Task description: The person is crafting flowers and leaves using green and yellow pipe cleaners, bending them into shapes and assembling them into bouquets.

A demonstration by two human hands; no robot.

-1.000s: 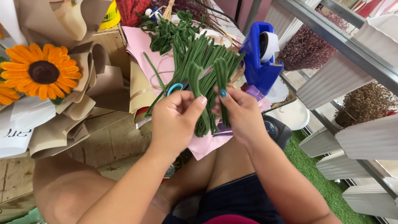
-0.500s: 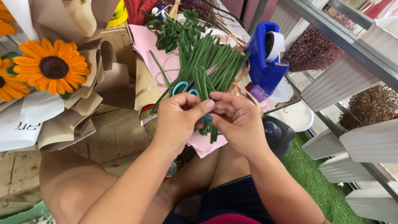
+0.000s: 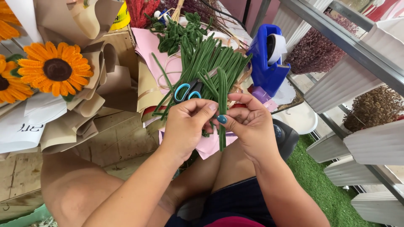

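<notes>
The person's left hand (image 3: 187, 126) and right hand (image 3: 248, 122) met near the middle of the view, above the bare knees. Both hands pinched the same green pipe cleaner (image 3: 222, 105), which stood nearly upright between them: the left hand's fingers were curled and pressed together around its lower part, and the right hand's thumb and fingers closed on it just beside them. Its lower end hung down past the fingers in front of a pink paper sheet (image 3: 210, 145).

Just beyond the hands lay a bundle of green pipe cleaners (image 3: 210, 59), fanned out toward the far side, with a pair of blue-handled scissors (image 3: 189, 90) resting on it, close to the left hand. Far right of the bundle stood a blue tape dispenser (image 3: 269, 59). To the left, a sunflower (image 3: 57, 69) sat wrapped in tan paper (image 3: 105, 80). On the right, white ribbed planters (image 3: 349, 80) on a metal rack held dried brown plants (image 3: 374, 107), and green artificial turf (image 3: 328, 185) covered the floor near the rack.
</notes>
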